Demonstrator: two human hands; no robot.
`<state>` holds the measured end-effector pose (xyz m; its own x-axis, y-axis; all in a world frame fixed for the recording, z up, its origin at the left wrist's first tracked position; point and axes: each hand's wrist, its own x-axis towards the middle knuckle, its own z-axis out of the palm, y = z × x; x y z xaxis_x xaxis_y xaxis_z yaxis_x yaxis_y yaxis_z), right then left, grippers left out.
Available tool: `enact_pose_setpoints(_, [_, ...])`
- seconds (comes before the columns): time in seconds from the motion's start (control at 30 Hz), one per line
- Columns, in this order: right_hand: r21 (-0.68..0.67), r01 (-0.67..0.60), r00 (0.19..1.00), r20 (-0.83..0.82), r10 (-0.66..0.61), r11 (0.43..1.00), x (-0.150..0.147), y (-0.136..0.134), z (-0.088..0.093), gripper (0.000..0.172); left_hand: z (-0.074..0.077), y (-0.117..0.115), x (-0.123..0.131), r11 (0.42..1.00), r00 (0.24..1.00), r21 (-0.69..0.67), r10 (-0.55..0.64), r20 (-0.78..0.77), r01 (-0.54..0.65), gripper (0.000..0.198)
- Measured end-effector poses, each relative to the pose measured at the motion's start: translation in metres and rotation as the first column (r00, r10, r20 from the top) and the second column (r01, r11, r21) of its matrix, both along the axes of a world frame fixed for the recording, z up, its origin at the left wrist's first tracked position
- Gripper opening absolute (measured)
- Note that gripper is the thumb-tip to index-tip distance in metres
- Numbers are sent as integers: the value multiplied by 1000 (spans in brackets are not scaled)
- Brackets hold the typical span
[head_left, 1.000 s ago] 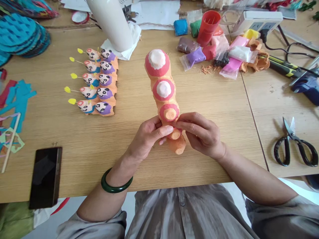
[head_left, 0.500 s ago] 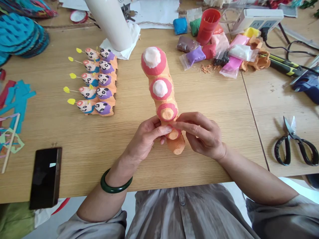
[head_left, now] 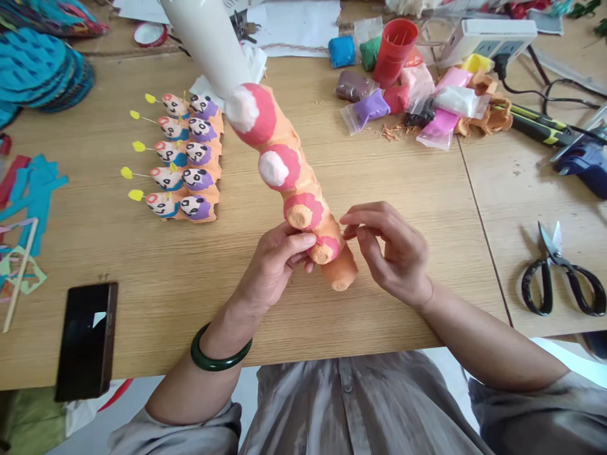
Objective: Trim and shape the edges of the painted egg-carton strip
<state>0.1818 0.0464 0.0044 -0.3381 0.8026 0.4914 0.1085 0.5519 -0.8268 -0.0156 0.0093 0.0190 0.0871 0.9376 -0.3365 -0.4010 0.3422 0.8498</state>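
Note:
An orange egg-carton strip is held up at a slant, its far end leaning left. Pinkish-red clay rings several of its cups, and white clay caps the two farthest ones. The nearest cup is bare orange. My left hand grips the strip from the left near its lower end, the thumb pressing beside the fourth cup's red clay. Just right of that cup, my right hand hovers with curled, parted fingers and nothing seen between them; whether a fingertip touches the carton edge I cannot tell.
Finished-looking carton pieces with painted faces stand at left. Clay packets, a red cup and a power strip lie at the back right. Scissors rest right, a phone left; a white bottle stands behind.
The strip's far end has swung left and now overlaps the white bottle's base. My right hand has drawn away from the red clay to the right; my left hand keeps its grip.

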Motion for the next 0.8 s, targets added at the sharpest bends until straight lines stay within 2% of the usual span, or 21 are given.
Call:
enact_pose_setpoints(0.03, [-150,2,1000,-21,-5,989,-1,0,2,18,0,0,0,1000,1000,16,5,-2,-5,19])
enact_pose_setpoints(0.07, [-307,-22,999,-39,11,952,-1,1,3,19,0,0,0,999,1000,34,5,-4,-5,20])
enact_pose_setpoints(0.1, [-455,-70,997,-61,48,888,-1,3,5,24,0,-1,0,999,1000,53,-1,-6,1,21])
enact_pose_setpoints(0.17, [-667,-209,978,-138,157,715,-1,5,8,35,1,-1,1,996,1000,86,-17,-4,17,20])
enact_pose_setpoints(0.23, [-758,-330,943,-241,228,563,-1,6,10,41,0,-1,2,994,1000,108,-29,6,28,20])
enact_pose_setpoints(0.3, [-779,-403,915,-327,237,481,-1,6,11,41,-1,-1,2,991,999,127,-35,13,34,18])
enact_pose_setpoints(0.47, [-789,-420,907,-355,226,448,0,6,13,39,-5,-1,0,985,997,157,-75,-14,76,17])
enact_pose_setpoints(0.67, [-779,-380,924,-295,243,499,0,6,16,41,-5,0,-1,991,994,110,-69,-87,78,15])
enact_pose_setpoints(0.8, [-785,-377,925,-295,238,491,0,6,17,42,-6,2,0,990,991,104,-88,-102,99,15])
